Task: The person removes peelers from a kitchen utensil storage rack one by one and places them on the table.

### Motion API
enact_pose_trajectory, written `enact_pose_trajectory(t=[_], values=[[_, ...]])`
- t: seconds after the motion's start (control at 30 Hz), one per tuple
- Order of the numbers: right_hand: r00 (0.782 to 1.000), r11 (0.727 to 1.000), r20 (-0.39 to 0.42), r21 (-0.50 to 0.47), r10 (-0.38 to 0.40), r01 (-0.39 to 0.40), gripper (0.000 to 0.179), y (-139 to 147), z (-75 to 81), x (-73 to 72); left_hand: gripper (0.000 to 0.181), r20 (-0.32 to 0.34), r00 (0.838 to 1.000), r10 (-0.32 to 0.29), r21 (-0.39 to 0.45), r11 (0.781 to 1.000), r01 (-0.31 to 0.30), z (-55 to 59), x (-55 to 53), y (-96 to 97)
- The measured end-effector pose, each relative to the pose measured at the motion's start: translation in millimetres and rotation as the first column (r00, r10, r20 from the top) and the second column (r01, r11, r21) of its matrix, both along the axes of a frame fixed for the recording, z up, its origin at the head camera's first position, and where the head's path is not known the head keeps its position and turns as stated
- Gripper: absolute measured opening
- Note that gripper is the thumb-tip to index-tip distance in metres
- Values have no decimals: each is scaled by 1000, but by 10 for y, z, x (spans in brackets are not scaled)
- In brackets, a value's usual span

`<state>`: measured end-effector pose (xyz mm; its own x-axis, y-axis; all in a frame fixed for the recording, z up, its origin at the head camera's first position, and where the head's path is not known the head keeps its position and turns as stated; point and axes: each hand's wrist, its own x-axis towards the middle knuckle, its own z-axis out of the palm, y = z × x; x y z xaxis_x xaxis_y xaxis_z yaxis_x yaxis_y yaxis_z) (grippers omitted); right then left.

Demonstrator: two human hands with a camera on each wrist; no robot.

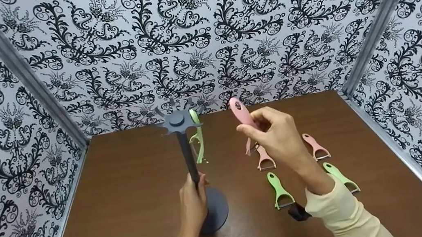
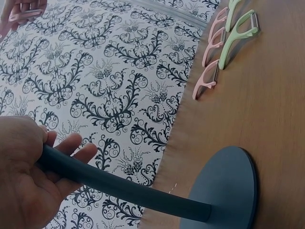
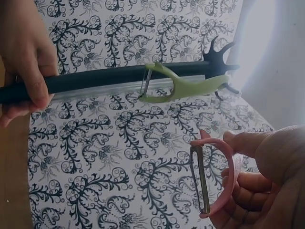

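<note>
My left hand (image 1: 193, 199) grips the lower pole of a dark grey utensil stand (image 1: 187, 153), which has a ring of hooks on top and a round base (image 1: 217, 212). From one hook on its right side hangs a light green peeler (image 1: 199, 136), blade end down. To the right of the stand, my right hand (image 1: 282, 135) pinches a pink peeler (image 1: 239, 110) between thumb and fingers, its holed handle end pointing up. In the right wrist view the metal blade (image 3: 201, 179) of this pink peeler faces the stand, apart from it.
On the brown table (image 1: 135, 195), to the right, lie several more peelers: pink ones (image 1: 315, 147) farther back, green ones (image 1: 277, 187) nearer. A black object (image 1: 298, 211) shows beside the right sleeve. Patterned walls (image 1: 188, 72) with grey metal corner posts (image 1: 378, 16) enclose the table.
</note>
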<state>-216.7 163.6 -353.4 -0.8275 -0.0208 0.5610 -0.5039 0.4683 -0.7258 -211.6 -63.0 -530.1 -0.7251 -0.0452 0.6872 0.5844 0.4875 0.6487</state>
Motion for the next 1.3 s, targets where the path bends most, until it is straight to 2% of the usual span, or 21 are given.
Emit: enact_pose_trajectory(t=[0.2,0.5,0.73,1.03,1.3], values=[[998,997,27,45,-59,58,24,14,-76,-86,6,-1,1000,-10,-2,1000,10,-3,-1,-5],[993,994,68,64,-96,91,23,45,-233,-249,8,-20,1000,-8,2,1000,8,-19,-14,-6],[986,987,97,98,-136,127,27,51,-393,-379,7,1,1000,-8,4,1000,8,-21,-3,-12],[969,967,139,182,-203,176,32,14,-579,-512,7,51,999,-1,16,1000,0,-14,12,1],[949,943,181,258,-259,208,33,-46,-725,-618,4,48,998,-42,19,999,41,-17,0,-6]])
